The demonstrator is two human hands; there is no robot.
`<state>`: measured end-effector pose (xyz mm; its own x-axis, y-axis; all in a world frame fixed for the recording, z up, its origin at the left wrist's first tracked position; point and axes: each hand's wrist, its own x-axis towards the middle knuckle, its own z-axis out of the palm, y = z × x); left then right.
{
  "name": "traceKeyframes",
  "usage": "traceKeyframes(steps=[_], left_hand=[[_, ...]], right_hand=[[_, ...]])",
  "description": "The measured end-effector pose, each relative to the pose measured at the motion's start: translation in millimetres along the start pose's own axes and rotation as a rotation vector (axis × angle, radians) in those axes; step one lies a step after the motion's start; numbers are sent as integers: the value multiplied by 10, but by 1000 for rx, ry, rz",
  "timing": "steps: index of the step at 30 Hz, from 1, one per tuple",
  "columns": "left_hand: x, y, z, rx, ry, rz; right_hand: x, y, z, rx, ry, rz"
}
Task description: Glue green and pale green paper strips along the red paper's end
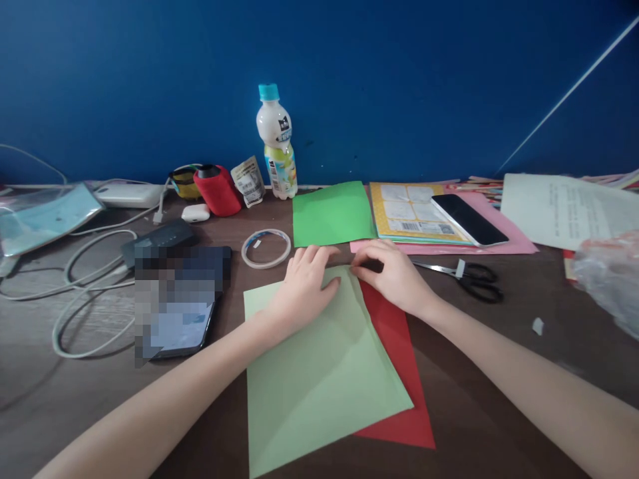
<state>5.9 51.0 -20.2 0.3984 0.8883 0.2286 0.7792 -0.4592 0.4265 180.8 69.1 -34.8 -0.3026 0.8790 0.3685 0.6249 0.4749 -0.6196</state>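
A light green paper sheet (319, 379) lies on the dark wooden desk (499, 372), overlapping a red sheet (399, 359) whose right side shows. My left hand (302, 289) lies flat on the light green sheet's top edge, fingers stretched out. My right hand (392, 276) has its fingers curled and pinches the top corner where the light green and red sheets meet.
Behind the hands lie a bright green sheet (332, 213), a tape roll (266, 247), scissors (469, 276), and a phone (469, 219) on a yellow booklet and pink paper. A bottle (277, 143) stands at the wall. A tablet (180, 306) and cables (84, 293) lie left.
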Motion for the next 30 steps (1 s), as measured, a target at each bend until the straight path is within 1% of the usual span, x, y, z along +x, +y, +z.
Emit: traceKeyframes(steps=[2, 5, 7, 10, 13, 18, 25, 30], left_hand=[[22, -15, -37, -69, -32, -28], [45, -30, -126, -221, -167, -47], [53, -30, -188, -311, -245, -64], [60, -19, -251, -369, -294, -61], [62, 0, -273, -357, -309, -36], [49, 48, -271, -270, -283, -8], [30, 62, -243, -197, -262, 24], [25, 70, -239, -173, -254, 22]], right_hand=[[-11, -47, -33, 13, 13, 5], [-21, -104, -90, 81, -19, 15], [-23, -125, -127, 142, -85, 24], [-26, -143, -168, 242, -204, 34], [-34, -160, -182, 291, -268, 26], [-51, -173, -172, 207, -284, -44], [-59, -202, -171, 96, -252, -169], [-68, -252, -175, 12, -240, -200]])
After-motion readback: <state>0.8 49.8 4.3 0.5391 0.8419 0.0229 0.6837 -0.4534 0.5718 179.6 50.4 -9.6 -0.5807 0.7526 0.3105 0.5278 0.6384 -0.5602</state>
